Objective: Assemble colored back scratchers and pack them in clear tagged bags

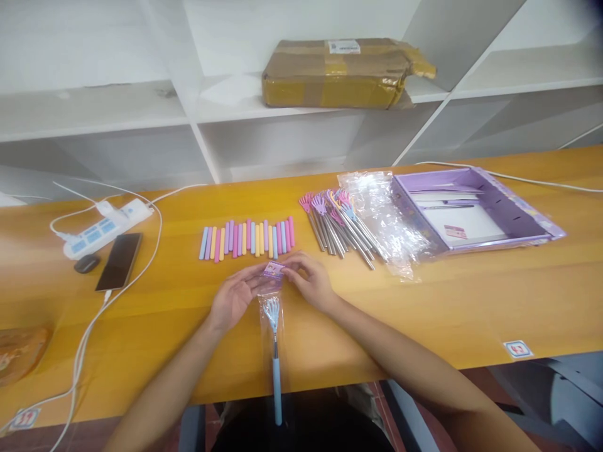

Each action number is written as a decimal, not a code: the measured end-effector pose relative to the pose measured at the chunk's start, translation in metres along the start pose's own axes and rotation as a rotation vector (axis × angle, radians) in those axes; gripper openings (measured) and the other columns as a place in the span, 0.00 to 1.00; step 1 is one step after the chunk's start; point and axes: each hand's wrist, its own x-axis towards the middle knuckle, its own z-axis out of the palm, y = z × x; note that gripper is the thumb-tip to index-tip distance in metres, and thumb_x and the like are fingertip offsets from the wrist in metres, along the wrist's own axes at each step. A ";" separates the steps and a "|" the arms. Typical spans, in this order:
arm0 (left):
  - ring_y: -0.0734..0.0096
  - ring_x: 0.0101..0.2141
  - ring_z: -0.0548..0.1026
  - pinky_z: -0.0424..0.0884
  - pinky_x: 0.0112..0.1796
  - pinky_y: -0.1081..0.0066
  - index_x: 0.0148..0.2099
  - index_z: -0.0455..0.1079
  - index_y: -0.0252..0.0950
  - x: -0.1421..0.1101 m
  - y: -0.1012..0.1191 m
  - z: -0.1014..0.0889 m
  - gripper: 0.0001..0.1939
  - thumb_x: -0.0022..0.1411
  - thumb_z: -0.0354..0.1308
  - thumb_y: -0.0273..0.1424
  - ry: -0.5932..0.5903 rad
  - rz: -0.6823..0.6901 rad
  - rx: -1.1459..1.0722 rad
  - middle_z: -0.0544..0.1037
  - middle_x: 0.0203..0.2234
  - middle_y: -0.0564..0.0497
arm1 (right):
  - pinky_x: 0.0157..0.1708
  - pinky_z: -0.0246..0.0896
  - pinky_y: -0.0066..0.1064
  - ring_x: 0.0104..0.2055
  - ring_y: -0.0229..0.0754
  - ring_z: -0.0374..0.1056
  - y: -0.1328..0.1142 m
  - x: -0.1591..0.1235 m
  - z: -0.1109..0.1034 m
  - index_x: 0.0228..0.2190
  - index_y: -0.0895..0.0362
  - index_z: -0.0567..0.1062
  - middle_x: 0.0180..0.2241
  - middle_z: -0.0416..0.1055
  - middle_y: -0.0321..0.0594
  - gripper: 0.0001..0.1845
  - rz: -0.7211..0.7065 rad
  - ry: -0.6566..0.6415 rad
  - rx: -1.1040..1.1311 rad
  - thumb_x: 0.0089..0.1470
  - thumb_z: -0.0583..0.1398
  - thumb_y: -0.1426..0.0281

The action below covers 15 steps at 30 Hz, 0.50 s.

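The left hand [234, 300] and right hand [311, 282] are bare, with slender fingers [298, 258], and the left forearm [174, 370] and right forearm [400, 355], reaching back from the fingers, are bare too. Nearer the body than the fingers, black cloth [320, 427] covers the middle, too dark to show seams. Beside it, farther to the right than the fingers, pale greyish-beige cloth [369, 402] shows, creased, its garment unclear

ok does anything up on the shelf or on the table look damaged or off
Yes: the taped cardboard box on the shelf looks damaged, its right end torn and ragged, with a piece sticking out. On the table, the coloured sticks form a slightly uneven row, and I see no spill.
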 end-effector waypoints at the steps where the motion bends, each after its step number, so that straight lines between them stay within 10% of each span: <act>1: 0.41 0.60 0.78 0.69 0.64 0.38 0.61 0.81 0.35 0.000 0.000 0.000 0.25 0.73 0.56 0.45 -0.007 -0.001 -0.009 0.81 0.60 0.38 | 0.39 0.72 0.38 0.36 0.43 0.72 0.001 0.000 -0.001 0.44 0.52 0.80 0.39 0.78 0.42 0.11 -0.012 -0.012 -0.008 0.70 0.64 0.58; 15: 0.40 0.64 0.74 0.71 0.62 0.39 0.69 0.73 0.35 -0.002 -0.003 -0.005 0.30 0.74 0.54 0.47 -0.114 -0.072 0.006 0.77 0.64 0.33 | 0.35 0.69 0.35 0.36 0.43 0.69 0.000 -0.001 -0.007 0.49 0.51 0.80 0.38 0.71 0.42 0.11 -0.136 -0.163 -0.130 0.74 0.57 0.66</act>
